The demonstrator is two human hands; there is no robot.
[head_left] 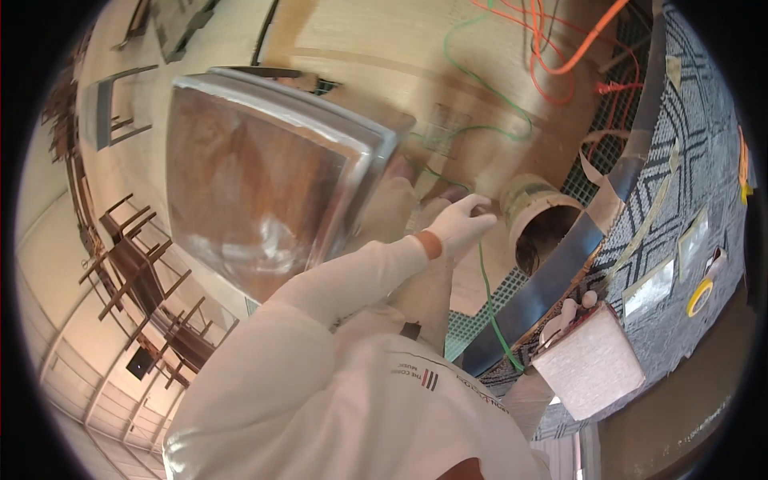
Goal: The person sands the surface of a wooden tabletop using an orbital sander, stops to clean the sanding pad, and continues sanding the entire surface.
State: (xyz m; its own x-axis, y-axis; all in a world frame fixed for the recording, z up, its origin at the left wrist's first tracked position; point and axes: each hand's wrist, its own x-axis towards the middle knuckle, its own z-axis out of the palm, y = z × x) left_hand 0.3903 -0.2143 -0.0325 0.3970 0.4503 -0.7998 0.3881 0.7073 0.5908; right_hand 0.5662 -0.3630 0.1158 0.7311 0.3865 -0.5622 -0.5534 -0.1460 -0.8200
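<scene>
One-handed in the head view, clasps a white block (594, 364) with the gloved right hand (568, 314), at lower right beside patterned carpet (696, 160). Holds the left hand (466, 224) released and loosely curled near a bucket (524, 202), with a brown panel (248, 176) off to its left.

One white block (592, 362), one bucket (525, 200), one yellow tape roll (693, 306), one green cord (490, 310).
</scene>
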